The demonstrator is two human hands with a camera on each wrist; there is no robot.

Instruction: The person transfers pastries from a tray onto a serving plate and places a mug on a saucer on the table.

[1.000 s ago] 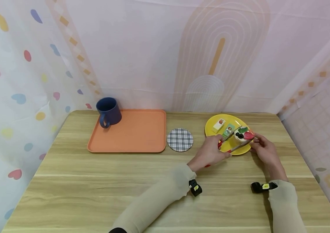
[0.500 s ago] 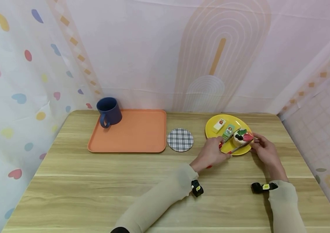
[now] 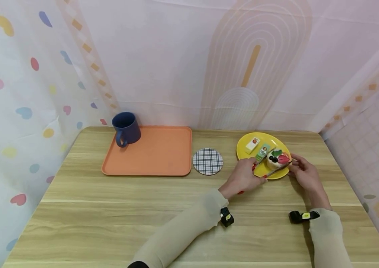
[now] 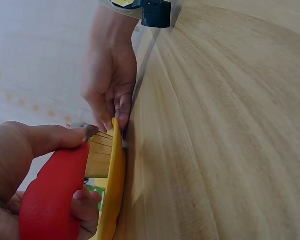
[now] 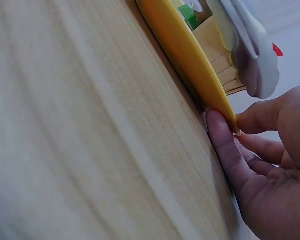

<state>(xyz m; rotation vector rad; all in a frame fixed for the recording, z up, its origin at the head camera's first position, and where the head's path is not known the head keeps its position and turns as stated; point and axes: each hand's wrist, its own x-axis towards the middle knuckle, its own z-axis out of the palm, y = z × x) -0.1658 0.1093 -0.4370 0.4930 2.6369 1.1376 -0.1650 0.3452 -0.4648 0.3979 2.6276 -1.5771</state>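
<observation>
In the head view my left hand (image 3: pixel 243 175) grips red-handled tongs (image 4: pixel 55 195), thumb over the handle. Their metal arms straddle a small cake (image 3: pixel 278 159) topped with cream, dark berries, a strawberry slice and a green leaf. It sits at the right side of a yellow plate (image 3: pixel 241 149). My right hand (image 3: pixel 306 175) pinches the plate's right rim; in the right wrist view the thumb is under the edge, fingers above. Two small boxes lie on the plate, one white and yellow (image 3: pixel 252 145), one green (image 3: pixel 263 152).
Left of the plate lies a round checked coaster (image 3: pixel 207 161). Farther left is an orange tray (image 3: pixel 162 156), with a dark blue mug (image 3: pixel 130 132) standing at its back left corner. A patterned curtain (image 3: pixel 162 67) hangs behind the wooden table (image 3: pixel 109 216).
The cake and the tong tips have come down slightly and shifted a little left over the plate. My right hand has stayed at the rim.
</observation>
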